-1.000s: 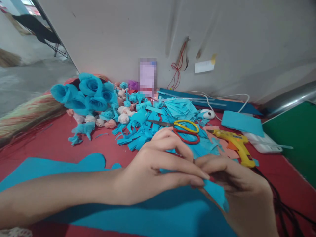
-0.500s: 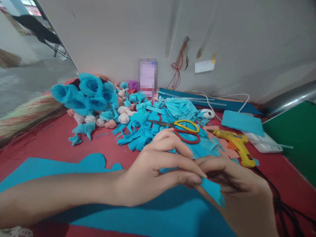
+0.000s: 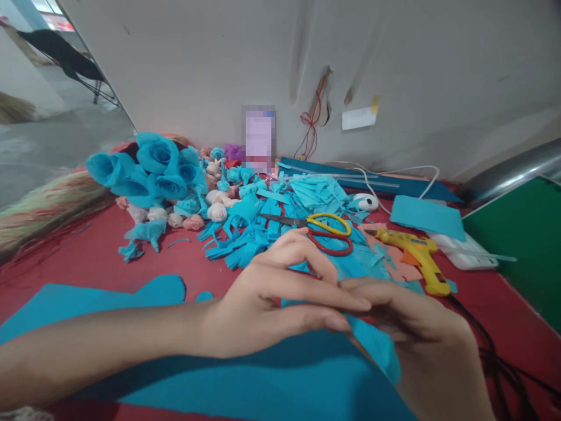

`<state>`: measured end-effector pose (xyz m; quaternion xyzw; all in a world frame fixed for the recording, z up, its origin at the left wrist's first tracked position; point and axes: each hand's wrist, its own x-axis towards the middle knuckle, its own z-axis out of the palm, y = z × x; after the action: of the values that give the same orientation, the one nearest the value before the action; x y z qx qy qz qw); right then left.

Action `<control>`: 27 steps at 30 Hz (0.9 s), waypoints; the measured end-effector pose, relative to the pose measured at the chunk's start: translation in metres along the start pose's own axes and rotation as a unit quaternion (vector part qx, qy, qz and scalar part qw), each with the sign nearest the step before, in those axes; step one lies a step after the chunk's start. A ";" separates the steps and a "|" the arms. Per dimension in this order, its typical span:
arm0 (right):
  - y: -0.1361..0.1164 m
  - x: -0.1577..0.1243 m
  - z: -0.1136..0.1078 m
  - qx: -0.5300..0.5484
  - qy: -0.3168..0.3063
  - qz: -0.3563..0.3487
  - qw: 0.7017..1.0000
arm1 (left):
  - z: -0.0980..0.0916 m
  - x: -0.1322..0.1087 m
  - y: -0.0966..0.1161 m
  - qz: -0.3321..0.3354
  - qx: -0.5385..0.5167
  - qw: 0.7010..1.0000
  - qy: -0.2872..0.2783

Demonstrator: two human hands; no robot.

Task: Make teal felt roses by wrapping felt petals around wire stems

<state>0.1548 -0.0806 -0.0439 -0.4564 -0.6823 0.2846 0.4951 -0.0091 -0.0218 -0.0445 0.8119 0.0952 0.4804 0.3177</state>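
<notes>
**Head view: blue paper piece (image 3: pixel 377 349) sitting in a pinch**

You're pinching its upper end between your left hand (image 3: pixel 280 289) thumb and index; your right hand (image 3: pixel 432 345) is curling round it, exact grip not showing. Piece is hanging between both, above the large blue sheet (image 3: pixel 245 377). Squeezing too hard could be creasing or tearing thin paper. Pinch slackening, you'd be losing it against same-coloured sheet. Black cord (image 3: pixel 497 368) is running near your right wrist; snagging it might be dragging the yellow glue gun (image 3: pixel 419 257).
</notes>
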 end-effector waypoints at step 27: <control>-0.002 0.000 0.000 0.025 -0.036 0.033 0.998 | 0.002 -0.002 -0.002 -0.036 0.008 0.999 -0.014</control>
<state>0.1544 -0.0813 -0.0423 -0.4561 -0.6767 0.3339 0.4718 -0.0081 -0.0217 -0.0478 0.8173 0.1239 0.4560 0.3297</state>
